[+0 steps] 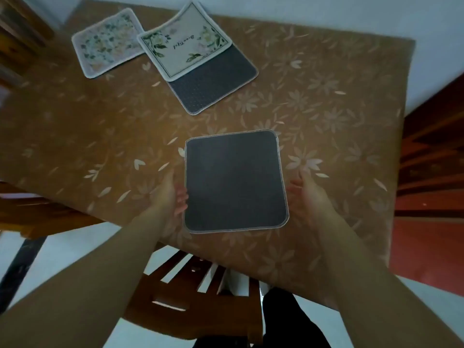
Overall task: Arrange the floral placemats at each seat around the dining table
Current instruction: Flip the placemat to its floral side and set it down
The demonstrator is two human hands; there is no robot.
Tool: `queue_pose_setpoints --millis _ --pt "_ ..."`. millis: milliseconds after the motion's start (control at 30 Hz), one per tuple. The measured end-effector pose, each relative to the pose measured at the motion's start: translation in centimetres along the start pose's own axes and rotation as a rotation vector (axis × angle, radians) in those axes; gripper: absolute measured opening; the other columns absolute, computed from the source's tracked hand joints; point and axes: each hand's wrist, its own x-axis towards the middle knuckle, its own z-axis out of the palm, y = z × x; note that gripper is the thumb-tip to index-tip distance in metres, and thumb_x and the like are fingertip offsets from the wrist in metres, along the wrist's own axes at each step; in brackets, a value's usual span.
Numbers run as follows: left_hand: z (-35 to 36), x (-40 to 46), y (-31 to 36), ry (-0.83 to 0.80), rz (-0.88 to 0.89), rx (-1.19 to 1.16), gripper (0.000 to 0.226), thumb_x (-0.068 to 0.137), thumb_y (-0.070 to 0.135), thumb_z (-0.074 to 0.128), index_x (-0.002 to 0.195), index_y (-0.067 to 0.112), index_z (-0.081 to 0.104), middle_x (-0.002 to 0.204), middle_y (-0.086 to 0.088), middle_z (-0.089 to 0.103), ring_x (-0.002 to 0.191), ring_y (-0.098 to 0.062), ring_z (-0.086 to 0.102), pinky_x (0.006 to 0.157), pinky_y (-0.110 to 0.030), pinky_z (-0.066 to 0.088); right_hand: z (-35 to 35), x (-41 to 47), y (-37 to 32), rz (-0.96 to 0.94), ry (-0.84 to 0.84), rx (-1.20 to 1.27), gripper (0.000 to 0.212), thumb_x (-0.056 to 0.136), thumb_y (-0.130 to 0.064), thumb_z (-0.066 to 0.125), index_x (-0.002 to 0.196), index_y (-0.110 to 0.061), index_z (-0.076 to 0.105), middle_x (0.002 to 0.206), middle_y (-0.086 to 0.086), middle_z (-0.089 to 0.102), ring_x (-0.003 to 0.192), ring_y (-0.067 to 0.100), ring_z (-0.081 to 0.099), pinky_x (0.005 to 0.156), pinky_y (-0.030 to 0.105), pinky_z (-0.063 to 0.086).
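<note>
A square placemat (234,182) lies near the table's front edge with its dark grey backing up. My left hand (173,197) is at its left edge, fingertips touching or curled under the border. My right hand (305,197) is open just beside its right edge, apart from it. At the far left lies a floral placemat (108,42) face up. Beside it a cream placemat with flowers and script (184,42) rests on top of another mat that shows its grey backing (216,81).
The table wears a brown cloth with pale flower prints (326,101). A wooden chair (190,297) stands tucked in front of me, another chair (30,209) at the left, and a dark red wooden piece (431,172) at the right.
</note>
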Motion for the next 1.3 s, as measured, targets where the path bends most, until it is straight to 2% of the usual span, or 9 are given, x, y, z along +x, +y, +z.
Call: queue_pose_setpoints --millis 100,233,333,500,633,833,933,1133,1300 --pt "-1.1 0.8 -0.4 0.03 0.0 0.026 0.044 0.093 0.069 0.037 0.103 0.032 0.059 0.112 -0.001 0.068 0.102 -0.021 0.065 0.091 -0.043 0.049 0.7 0.7 0.5 0.011 0.034 0.016 0.047 0.103 -0.061 0.046 0.093 -0.02 0.066 0.097 0.003 0.075 0.086 0.024 0.071 0.089 0.049 0.057" --pt "-2.1 2.5 -2.0 -0.039 -0.092 0.041 0.078 0.094 0.071 0.033 0.14 0.01 0.051 0.132 -0.008 0.06 0.125 -0.027 0.055 0.107 -0.046 0.039 1.0 1.5 1.6 0.042 0.088 0.004 0.043 0.104 -0.056 0.048 0.096 -0.018 0.066 0.103 0.004 0.076 0.095 0.027 0.072 0.09 0.049 0.057" --pt "-2.4 3.2 -2.5 -0.031 -0.109 0.022 0.072 0.099 0.063 0.031 0.143 0.009 0.049 0.143 -0.009 0.056 0.124 -0.025 0.055 0.107 -0.046 0.039 1.0 2.0 2.1 0.044 0.11 -0.028 0.047 0.104 -0.055 0.047 0.107 -0.012 0.068 0.102 0.008 0.076 0.093 0.029 0.072 0.088 0.05 0.058" --pt "-3.0 4.1 -2.7 -0.065 -0.131 0.019 0.066 0.1 0.06 0.031 0.132 0.008 0.056 0.111 -0.002 0.065 0.108 -0.022 0.059 0.102 -0.044 0.041 1.1 2.3 3.0 0.055 0.159 -0.012 0.058 0.103 -0.053 0.05 0.133 -0.004 0.061 0.121 0.016 0.074 0.095 0.03 0.07 0.08 0.043 0.056" --pt "-3.2 4.5 -2.9 -0.034 -0.111 0.091 0.032 0.102 0.03 0.046 0.116 0.008 0.064 0.113 -0.003 0.068 0.107 -0.019 0.062 0.091 -0.038 0.047 1.3 2.0 3.4 0.056 0.146 -0.061 0.054 0.104 -0.053 0.047 0.123 -0.008 0.069 0.119 0.014 0.077 0.103 0.033 0.073 0.099 0.051 0.056" --pt "-4.8 5.0 -3.1 -0.029 0.004 0.078 0.023 0.093 -0.008 0.049 0.105 -0.001 0.067 0.097 -0.018 0.074 0.076 -0.023 0.073 0.072 -0.038 0.06 1.0 0.5 3.9 0.042 0.109 0.032 0.029 0.096 -0.033 0.059 0.106 -0.009 0.071 0.083 0.005 0.08 0.057 0.014 0.072 0.061 0.035 0.055" --pt "-6.0 4.4 -2.9 -0.117 0.055 0.07 0.04 0.088 -0.018 0.04 0.106 0.002 0.071 0.101 -0.019 0.077 0.085 -0.028 0.076 0.076 -0.041 0.061 0.9 -0.4 3.9 0.022 0.112 0.071 0.021 0.096 -0.029 0.061 0.095 -0.012 0.074 0.069 -0.004 0.079 0.051 0.009 0.07 0.049 0.025 0.057" --pt "-8.0 2.5 -2.6 -0.208 0.351 0.306 0.041 0.087 -0.011 0.063 0.105 0.024 0.075 0.098 0.007 0.079 0.092 -0.013 0.075 0.073 -0.029 0.061 0.9 -1.8 4.2 0.025 0.111 0.165 0.015 0.096 -0.02 0.063 0.094 -0.007 0.071 0.084 0.007 0.076 0.061 0.019 0.066 0.042 0.023 0.054" --pt "-8.6 1.0 -2.5 -0.252 0.887 0.729 0.036 0.081 -0.007 0.076 0.114 0.005 0.074 0.124 0.001 0.062 0.099 0.0 0.065 0.089 -0.006 0.046 0.9 -2.4 5.4 -0.075 0.108 0.142 0.024 0.09 0.007 0.058 0.098 -0.005 0.077 0.104 0.015 0.08 0.082 0.024 0.078 0.073 0.036 0.063"
